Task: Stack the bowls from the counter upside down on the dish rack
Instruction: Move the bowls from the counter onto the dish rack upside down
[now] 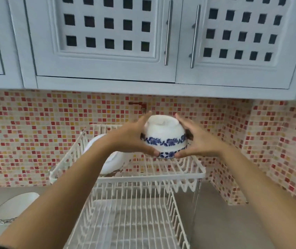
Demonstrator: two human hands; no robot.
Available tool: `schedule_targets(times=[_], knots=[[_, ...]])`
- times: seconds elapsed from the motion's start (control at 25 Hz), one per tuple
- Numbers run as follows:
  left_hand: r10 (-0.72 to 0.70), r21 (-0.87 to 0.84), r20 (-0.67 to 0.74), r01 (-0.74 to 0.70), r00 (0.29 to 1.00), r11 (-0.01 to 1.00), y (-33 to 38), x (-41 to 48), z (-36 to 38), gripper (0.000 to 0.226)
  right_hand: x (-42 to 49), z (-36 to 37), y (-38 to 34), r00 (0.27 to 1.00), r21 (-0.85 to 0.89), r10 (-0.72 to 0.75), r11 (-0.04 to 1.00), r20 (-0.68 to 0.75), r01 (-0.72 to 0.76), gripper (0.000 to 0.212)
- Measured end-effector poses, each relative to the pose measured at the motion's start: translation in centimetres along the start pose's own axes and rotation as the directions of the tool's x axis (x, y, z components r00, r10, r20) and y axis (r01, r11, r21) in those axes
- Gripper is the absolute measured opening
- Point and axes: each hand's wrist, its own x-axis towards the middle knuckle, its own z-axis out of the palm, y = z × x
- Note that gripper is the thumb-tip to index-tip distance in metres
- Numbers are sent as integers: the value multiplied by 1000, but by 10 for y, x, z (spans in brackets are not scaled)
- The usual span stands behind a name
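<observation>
A white bowl with a blue flower band [164, 135] is upside down on top of a second matching bowl [168, 154], of which only the blue-patterned rim shows. The pair sits at the upper tier of the white wire dish rack [143, 177]. My left hand [133, 139] presses the left side of the bowls and my right hand [198, 141] presses the right side. Both thumbs reach the lower bowl's rim. Another white bowl [17, 206] rests on the grey counter at the lower left.
A white plate [107, 159] leans in the rack's upper tier on the left. The rack's lower tier [131, 223] extends toward me. Wall cupboards [107, 42] hang low overhead. Mosaic tile walls form a corner on the right.
</observation>
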Motion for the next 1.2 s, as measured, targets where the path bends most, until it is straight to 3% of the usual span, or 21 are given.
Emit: schedule_targets(times=[0.24, 0.44, 0.6, 0.84, 1.2], knots=[[-219, 148, 121, 201, 968, 969, -13, 53, 46, 122, 51, 8, 46, 974, -183, -40, 980, 223, 82, 123], [-348, 241, 168, 304, 922, 922, -19, 67, 86, 123, 75, 31, 68, 934, -384, 33, 916, 355, 114, 107], [-394, 312, 127, 340, 910, 887, -27, 72, 97, 122, 88, 38, 70, 933, -441, 26, 886, 359, 144, 108], [-331, 392, -9, 308, 944, 867, -19, 69, 104, 97, 90, 45, 75, 955, -515, 24, 846, 295, 138, 128], [-302, 404, 54, 256, 952, 878, -21, 72, 106, 85, 90, 49, 75, 964, -503, 32, 858, 264, 110, 124]])
